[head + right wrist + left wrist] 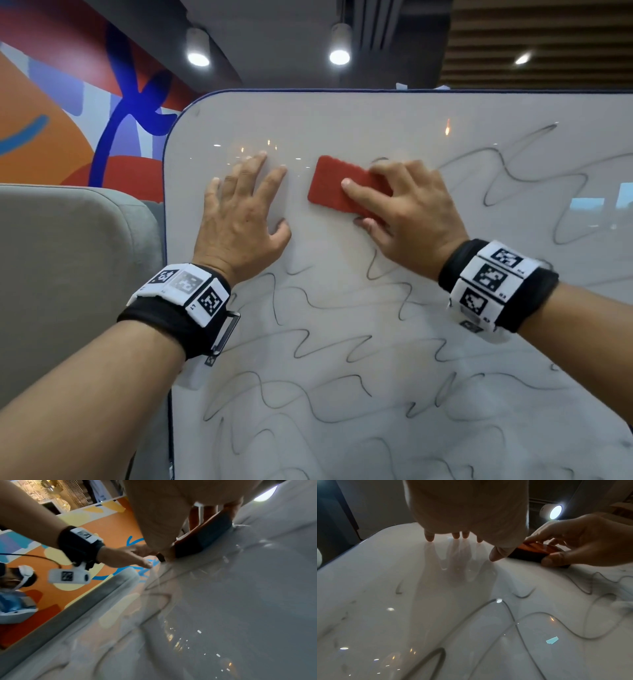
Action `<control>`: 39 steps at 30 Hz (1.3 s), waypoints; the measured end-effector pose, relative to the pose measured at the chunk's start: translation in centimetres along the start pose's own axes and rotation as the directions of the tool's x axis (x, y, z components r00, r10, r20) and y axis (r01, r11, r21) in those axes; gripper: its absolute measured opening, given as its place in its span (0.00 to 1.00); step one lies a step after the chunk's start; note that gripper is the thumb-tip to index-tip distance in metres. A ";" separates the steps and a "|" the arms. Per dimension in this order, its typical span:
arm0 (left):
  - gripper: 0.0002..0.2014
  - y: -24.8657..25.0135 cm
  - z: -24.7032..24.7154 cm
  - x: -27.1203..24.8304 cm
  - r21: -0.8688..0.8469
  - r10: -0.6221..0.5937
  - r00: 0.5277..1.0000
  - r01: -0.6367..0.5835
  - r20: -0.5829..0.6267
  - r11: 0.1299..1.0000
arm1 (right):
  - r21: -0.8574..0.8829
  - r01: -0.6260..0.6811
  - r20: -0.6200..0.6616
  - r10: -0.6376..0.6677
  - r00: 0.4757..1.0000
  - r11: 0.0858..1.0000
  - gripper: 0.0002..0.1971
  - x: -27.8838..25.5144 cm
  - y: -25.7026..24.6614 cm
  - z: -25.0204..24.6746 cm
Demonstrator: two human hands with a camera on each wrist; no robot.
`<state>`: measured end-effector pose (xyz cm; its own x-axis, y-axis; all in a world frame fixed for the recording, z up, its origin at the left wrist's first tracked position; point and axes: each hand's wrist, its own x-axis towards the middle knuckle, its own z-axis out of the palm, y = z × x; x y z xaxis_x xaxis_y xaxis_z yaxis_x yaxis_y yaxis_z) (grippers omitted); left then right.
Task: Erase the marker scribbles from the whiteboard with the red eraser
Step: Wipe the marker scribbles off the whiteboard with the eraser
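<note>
The whiteboard (342, 123) stands upright with a dark blue rim. Grey marker scribbles (325, 342) wave across its lower half and its right side (513, 178); the upper left patch is wiped. My right hand (404, 205) grips the red eraser (332, 181) flat against the board, index finger on top and thumb under its lower edge. The left wrist view shows the eraser (534, 549) with its dark felt side on the board. My left hand (243, 209) presses flat on the board, fingers spread, left of the eraser. The eraser (202, 539) shows under my right palm.
A grey padded chair back (75, 274) stands left of the board. Behind it is a colourful orange, red and blue wall mural (68, 120). Ceiling lamps (339, 54) shine above. The board's left edge (166, 240) runs close to my left wrist.
</note>
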<state>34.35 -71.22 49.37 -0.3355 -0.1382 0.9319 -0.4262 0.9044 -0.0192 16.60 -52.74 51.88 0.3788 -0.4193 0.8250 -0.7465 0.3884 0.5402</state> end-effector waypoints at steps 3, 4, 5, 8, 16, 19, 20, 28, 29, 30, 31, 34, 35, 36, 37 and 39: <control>0.35 0.3 0.0 0.2 0.018 -0.004 1.000 0.004 -0.007 1.000 | 0.025 0.191 0.052 -0.192 0.980 0.981 0.25 -1.9 -1.3 0.8; 0.35 0.3 -0.1 0.3 0.025 -0.003 1.000 0.003 -0.007 1.000 | 0.022 0.237 0.083 -0.238 0.968 0.971 0.24 -2.0 -1.1 0.7; 0.35 0.4 0.0 0.3 0.030 -0.001 1.000 0.001 -0.006 1.000 | 0.017 0.256 0.101 -0.256 0.961 0.967 0.24 -1.7 -0.6 0.4; 0.35 0.9 -0.1 0.4 0.038 -0.012 1.000 0.012 0.001 0.999 | -0.001 0.140 0.084 -0.139 0.987 0.990 0.24 -0.2 1.2 -0.7; 0.36 2.9 -0.4 0.7 0.054 -0.044 0.997 0.040 0.058 0.998 | 0.021 0.217 0.073 -0.218 0.973 0.976 0.22 -3.8 -0.4 0.4; 0.37 3.5 -0.4 0.7 0.047 -0.058 0.996 0.055 0.063 0.997 | 0.014 0.185 0.066 -0.185 0.980 0.983 0.23 -2.3 1.7 -0.5; 0.37 3.7 -0.4 0.8 0.041 -0.063 0.996 0.061 0.063 0.997 | 0.008 0.095 0.040 -0.096 0.995 0.995 0.24 -1.5 2.6 -1.0; 0.39 6.3 0.1 0.4 0.041 -0.081 0.994 0.079 0.068 0.996 | 0.036 0.222 0.049 -0.223 0.973 0.974 0.23 -4.7 1.7 -0.5; 0.39 6.6 0.2 0.3 0.040 -0.080 0.995 0.077 0.068 0.996 | 0.033 0.257 0.073 -0.259 0.963 0.966 0.23 -4.9 2.1 -0.7; 0.40 6.9 0.3 0.3 0.040 -0.081 0.994 0.079 0.066 0.996 | 0.025 0.251 0.073 -0.253 0.965 0.968 0.23 -4.5 2.9 -1.0; 0.40 7.2 0.4 0.2 0.039 -0.087 0.994 0.085 0.064 0.996 | 0.022 0.199 0.060 -0.200 0.978 0.980 0.24 -3.7 3.8 -1.3; 0.40 8.0 0.6 0.1 0.038 -0.108 0.993 0.105 0.058 0.994 | 0.027 -0.039 0.000 0.039 0.999 0.999 0.26 -1.4 5.9 -2.5; 0.40 8.2 0.7 0.0 0.039 -0.112 0.992 0.110 0.061 0.993 | 0.023 -0.071 -0.007 0.072 0.997 0.997 0.27 -1.3 5.9 -2.5; 0.40 8.4 0.7 0.0 0.035 -0.115 0.991 0.113 0.063 0.993 | 0.023 -0.071 -0.014 0.071 0.997 0.997 0.27 -1.6 5.4 -2.3; 0.41 8.6 0.7 0.0 0.028 -0.117 0.991 0.116 0.063 0.993 | 0.030 -0.043 -0.013 0.044 0.999 0.999 0.27 -2.3 4.8 -2.0; 0.41 8.9 0.7 0.0 0.022 -0.114 0.991 0.113 0.064 0.993 | 0.047 0.082 0.005 -0.082 0.997 0.996 0.27 -4.1 3.6 -1.1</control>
<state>29.97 -63.44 48.96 -0.3377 -0.2658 0.9029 -0.4793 0.8742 0.0781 13.02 -48.72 50.65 0.4359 -0.4542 0.7770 -0.7381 0.3135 0.5974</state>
